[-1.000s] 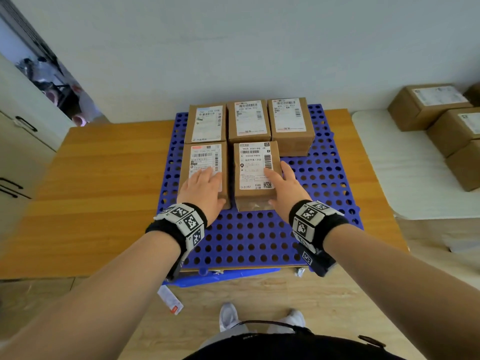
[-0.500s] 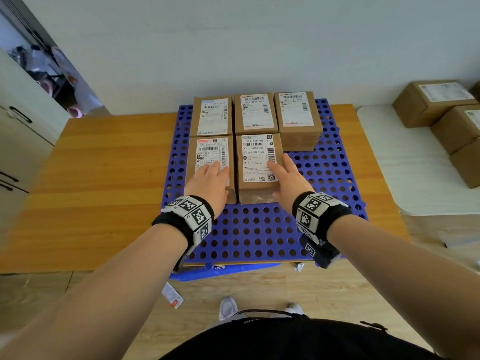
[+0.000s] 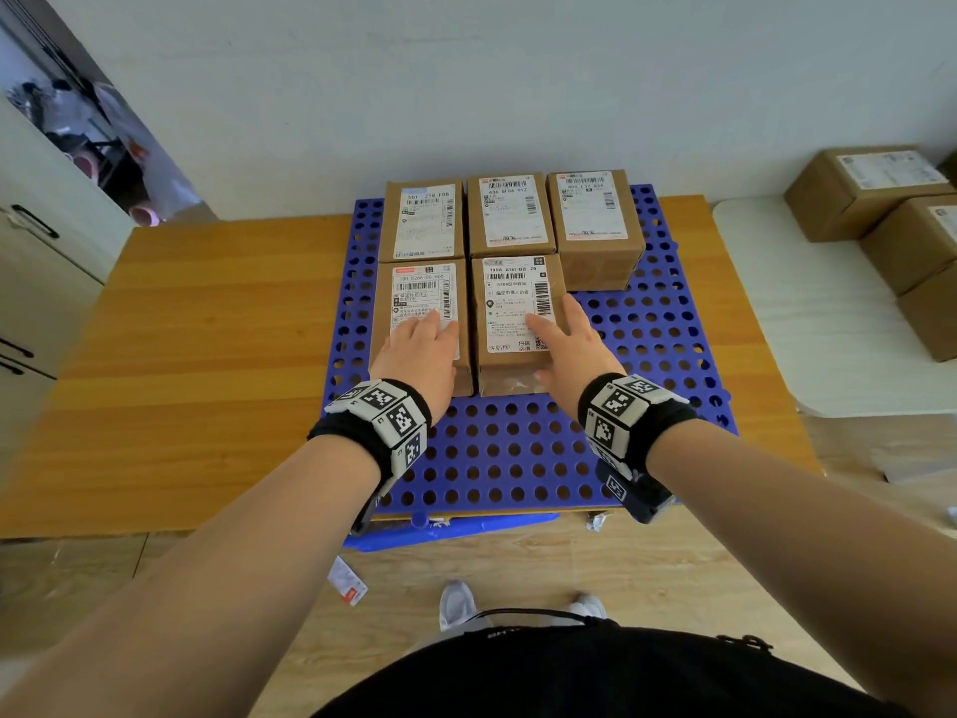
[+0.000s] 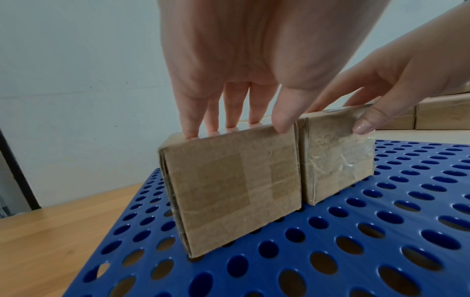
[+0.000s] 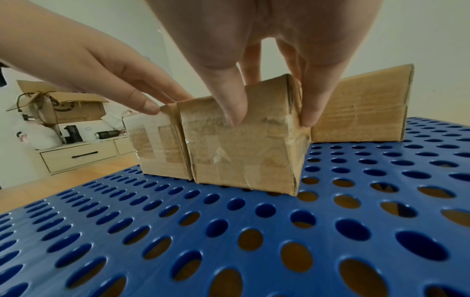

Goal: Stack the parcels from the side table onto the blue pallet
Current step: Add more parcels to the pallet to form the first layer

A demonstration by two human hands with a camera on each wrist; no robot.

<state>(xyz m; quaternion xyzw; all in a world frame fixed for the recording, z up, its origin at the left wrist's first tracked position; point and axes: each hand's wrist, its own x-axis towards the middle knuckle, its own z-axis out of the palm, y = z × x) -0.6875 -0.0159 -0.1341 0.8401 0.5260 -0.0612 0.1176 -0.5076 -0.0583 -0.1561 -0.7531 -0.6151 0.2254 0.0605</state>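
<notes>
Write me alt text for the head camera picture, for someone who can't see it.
Two bare hands rest on two parcels in the front row of a blue pallet: the left hand flat on the left parcel, the right hand gripping the middle parcel. Three more parcels sit behind them, and other boxes wait on a white side table at right.

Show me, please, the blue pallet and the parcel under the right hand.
blue pallet (image 3: pixel 523 448): head view, bare perforated surface near the front.
parcel under the right hand (image 3: pixel 510 303): head view, its white label.
</notes>
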